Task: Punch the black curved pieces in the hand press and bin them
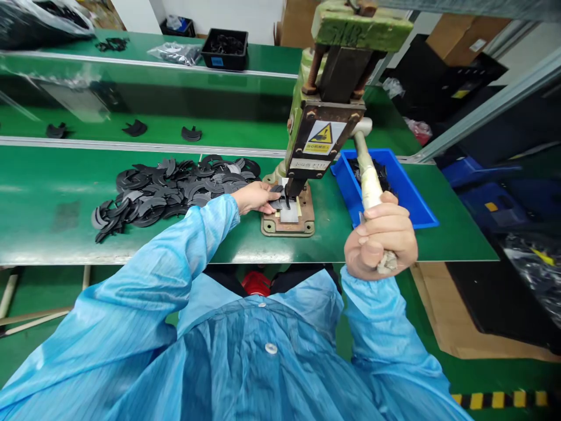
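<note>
With its fingers pinched together, my left hand holds a curved black plastic part at the base of a green hand press. The part reaches over the light metal plate, just under the press's dark ram. Whether the ram touches the part I cannot tell. My right hand is wrapped round the press's lever, which is bound in pale tape and slants down toward me. A large heap of similar curved black parts lies on the green bench left of the press.
A blue bin with black parts stands right of the press. Behind the bench's metal rail runs a green conveyor with several curved parts spaced along it. A black crate and a plastic bag sit on the far shelf.
</note>
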`<state>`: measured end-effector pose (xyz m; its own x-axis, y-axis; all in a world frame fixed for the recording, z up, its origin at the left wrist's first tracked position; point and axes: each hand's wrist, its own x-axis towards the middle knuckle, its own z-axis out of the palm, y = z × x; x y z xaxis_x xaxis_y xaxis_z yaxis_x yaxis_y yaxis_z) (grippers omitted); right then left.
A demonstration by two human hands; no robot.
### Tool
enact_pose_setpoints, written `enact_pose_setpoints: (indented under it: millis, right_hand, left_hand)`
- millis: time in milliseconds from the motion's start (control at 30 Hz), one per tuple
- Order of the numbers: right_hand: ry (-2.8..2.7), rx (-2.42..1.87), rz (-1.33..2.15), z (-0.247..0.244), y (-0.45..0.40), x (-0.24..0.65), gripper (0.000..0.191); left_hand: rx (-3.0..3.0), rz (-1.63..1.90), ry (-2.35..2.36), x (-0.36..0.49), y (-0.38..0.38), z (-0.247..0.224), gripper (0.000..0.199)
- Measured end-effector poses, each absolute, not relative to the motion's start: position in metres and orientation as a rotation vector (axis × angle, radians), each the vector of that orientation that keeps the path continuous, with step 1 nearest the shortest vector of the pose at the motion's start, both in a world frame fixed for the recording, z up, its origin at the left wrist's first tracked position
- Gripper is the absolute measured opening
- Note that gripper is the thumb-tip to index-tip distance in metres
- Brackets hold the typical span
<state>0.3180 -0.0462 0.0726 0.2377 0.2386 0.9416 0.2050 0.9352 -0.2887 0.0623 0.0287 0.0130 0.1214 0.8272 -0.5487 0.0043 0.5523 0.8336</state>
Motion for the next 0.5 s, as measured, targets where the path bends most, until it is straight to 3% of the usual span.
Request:
enact_pose_setpoints:
  millis: [167, 300, 433, 500]
  right_hand:
    - [-1.313, -0.231, 0.06, 0.129, -0.029, 0.314, 0.025]
    - [-1.425, -0.244, 0.223, 0.181, -0.01, 0.327, 0.06]
    - [-1.395, -0.522, 0.281, 0.141, -0.009, 0.333, 0.037]
    - [-1.552, -0.704, 0.553, 0.095, -0.024, 0.325, 0.029]
  left_hand:
    - [0.775, 0.824, 1.292, 0.069, 0.019, 0.009, 0.037]
    - [0.812, 0.916, 1.268, 0.069, -0.006, 0.018, 0.038]
    - [0.889, 0.999, 1.185, 0.058, -0.054, 0.034, 0.041]
    - [0.918, 1.037, 1.12, 0.054, -0.079, 0.043, 0.045]
